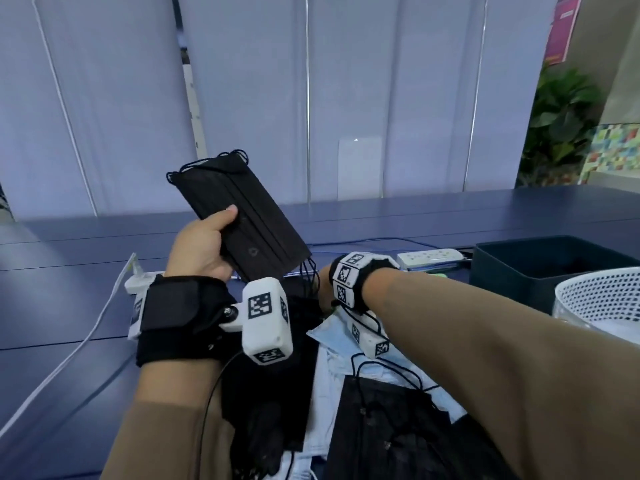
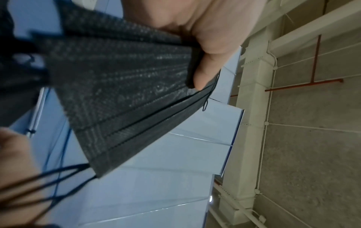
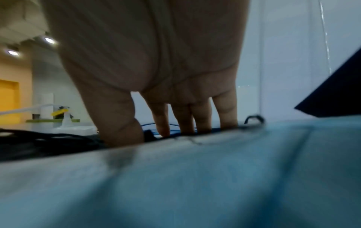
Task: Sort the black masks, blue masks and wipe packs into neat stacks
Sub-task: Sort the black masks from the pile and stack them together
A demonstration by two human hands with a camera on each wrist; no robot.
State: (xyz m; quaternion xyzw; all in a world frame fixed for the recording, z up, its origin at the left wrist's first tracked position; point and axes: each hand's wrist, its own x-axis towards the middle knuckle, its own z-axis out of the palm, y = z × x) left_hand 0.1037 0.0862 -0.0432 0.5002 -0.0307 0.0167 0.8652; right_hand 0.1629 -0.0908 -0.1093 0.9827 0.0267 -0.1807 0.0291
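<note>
My left hand (image 1: pixel 216 237) holds a stack of black masks (image 1: pixel 242 216) raised and tilted above the table, thumb on the front face. The left wrist view shows the thumb (image 2: pixel 207 61) pressed on the edge of those black masks (image 2: pixel 126 92), ear loops dangling. My right hand (image 1: pixel 323 282) reaches down into the mixed pile, mostly hidden by its wrist camera. In the right wrist view its fingers (image 3: pixel 181 114) point straight down, tips hidden behind a blue mask (image 3: pixel 215 177). More blue masks (image 1: pixel 329 336) and black masks (image 1: pixel 381 410) lie jumbled below my arms.
A dark bin (image 1: pixel 540 268) and a white perforated basket (image 1: pixel 599 296) stand at the right. A white power strip (image 1: pixel 429 258) lies behind the pile, another (image 1: pixel 138 280) at the left with a white cable (image 1: pixel 86 334). The blue table (image 1: pixel 69 254) ends at window blinds.
</note>
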